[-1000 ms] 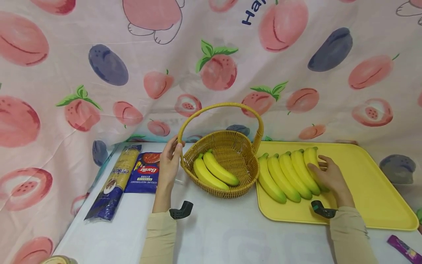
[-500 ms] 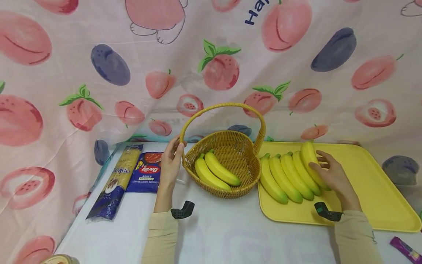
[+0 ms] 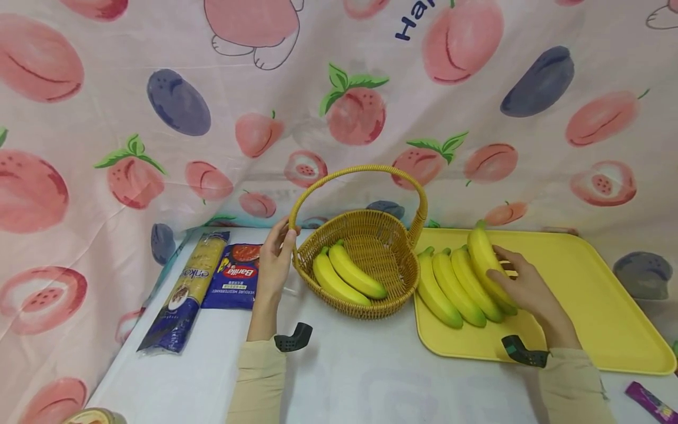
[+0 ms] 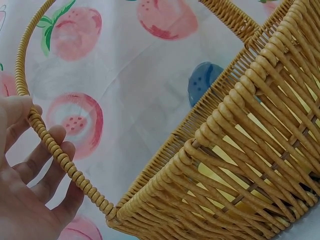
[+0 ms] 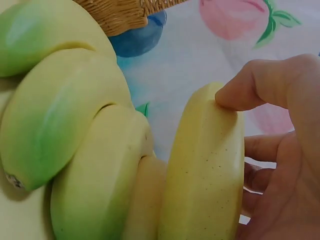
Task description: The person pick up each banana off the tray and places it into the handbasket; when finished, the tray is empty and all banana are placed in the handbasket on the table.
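Tray [image 3: 593, 282] right of the basket [image 3: 378, 241]; I've the left hand [image 3: 275, 253] gripping the basket's handle [image 3: 360, 169], two bananas [image 3: 356, 272] inside. Right hand [image 3: 521, 282] pinches another banana [image 3: 482, 250], just lifted basketward over the row [image 3: 457, 288]; I read it as picked free.

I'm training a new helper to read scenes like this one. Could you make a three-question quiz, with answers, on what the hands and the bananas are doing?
1. Multiple choice: how many bananas lie in the basket? A) one B) two C) four
2. True or false: the left hand is holding a purple packet.
3. Fill the gap: between thumb and fingers, the right hand holds a ____.

Key:
1. B, two, lying side by side.
2. False; it holds the basket's handle.
3. Yellow banana.
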Demonstrator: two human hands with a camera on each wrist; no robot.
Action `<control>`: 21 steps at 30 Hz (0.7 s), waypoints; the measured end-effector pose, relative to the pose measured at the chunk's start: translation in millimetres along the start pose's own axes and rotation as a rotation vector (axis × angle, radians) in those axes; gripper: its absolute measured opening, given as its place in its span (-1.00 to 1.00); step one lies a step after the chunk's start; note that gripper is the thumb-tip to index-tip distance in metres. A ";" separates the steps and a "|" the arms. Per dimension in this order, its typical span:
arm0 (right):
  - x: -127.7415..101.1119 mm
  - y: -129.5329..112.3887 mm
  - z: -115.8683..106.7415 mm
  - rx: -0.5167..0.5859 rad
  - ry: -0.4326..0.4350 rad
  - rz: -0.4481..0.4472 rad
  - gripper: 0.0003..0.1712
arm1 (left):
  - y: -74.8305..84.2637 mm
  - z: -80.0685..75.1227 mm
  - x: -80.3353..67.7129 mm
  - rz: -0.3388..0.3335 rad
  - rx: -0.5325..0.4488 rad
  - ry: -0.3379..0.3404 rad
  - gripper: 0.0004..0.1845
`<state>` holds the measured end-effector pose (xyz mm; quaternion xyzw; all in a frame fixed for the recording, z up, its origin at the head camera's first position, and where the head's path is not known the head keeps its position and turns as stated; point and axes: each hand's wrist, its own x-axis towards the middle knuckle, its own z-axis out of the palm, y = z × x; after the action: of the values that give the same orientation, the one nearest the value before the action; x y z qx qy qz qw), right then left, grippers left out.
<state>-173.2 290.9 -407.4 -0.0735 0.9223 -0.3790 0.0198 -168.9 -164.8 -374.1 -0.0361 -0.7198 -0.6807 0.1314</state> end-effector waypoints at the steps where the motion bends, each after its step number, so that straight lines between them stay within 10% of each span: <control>1: -0.9 -1.2 0.3 -0.005 0.004 -0.017 -0.26 | 0.1 -0.1 -0.2 0.001 0.001 0.000 -0.57; 21: -20.0 -34.1 17.3 -0.071 -0.112 -0.212 -0.30 | 0.7 -0.1 -1.2 0.000 0.005 -0.002 -0.56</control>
<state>-147.7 257.9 -396.1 -0.1926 0.9196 -0.3412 0.0283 -167.6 -164.7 -373.7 -0.0362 -0.7217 -0.6788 0.1308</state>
